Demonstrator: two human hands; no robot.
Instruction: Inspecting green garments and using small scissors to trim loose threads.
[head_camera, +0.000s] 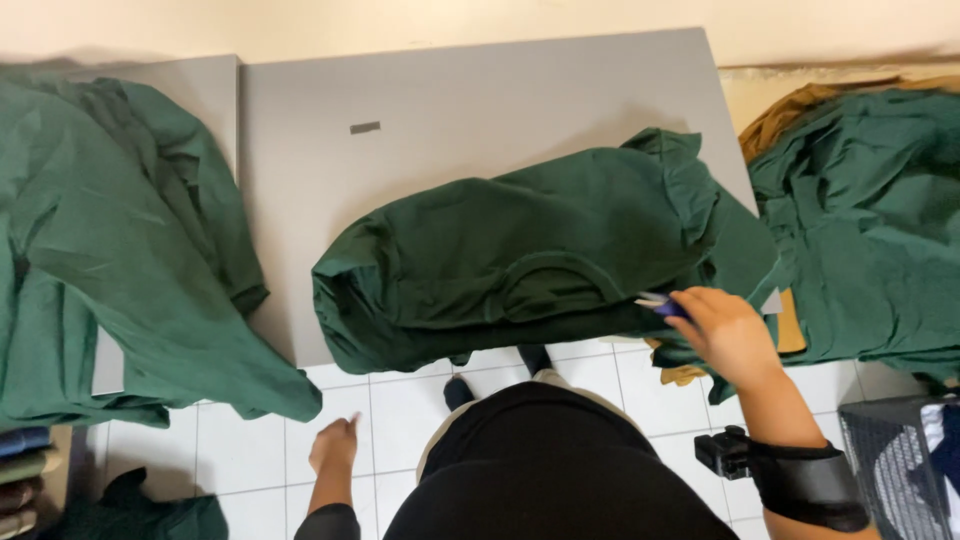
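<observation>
Here the right hand (728, 335) closes around a small blue-and-white tool (660, 303), touching the dark green shirt (530, 260) bunched at the near edge of the grey surface (420, 120). The left hand (334, 447) hangs loosely open at 7 o'clock, above the white tiled floor (400, 410). More green garments (110, 240) lie at 9 o'clock.

Dark green T-shirt (520, 260) lies crumpled across the near edge of the grey table (450, 120), collar facing me, left end bunched and rolled, right end draping off the table corner. Small blue-and-white snipping tool (660, 303) in my right hand (728, 335), just at the shirt's near hem, right of collar.
</observation>
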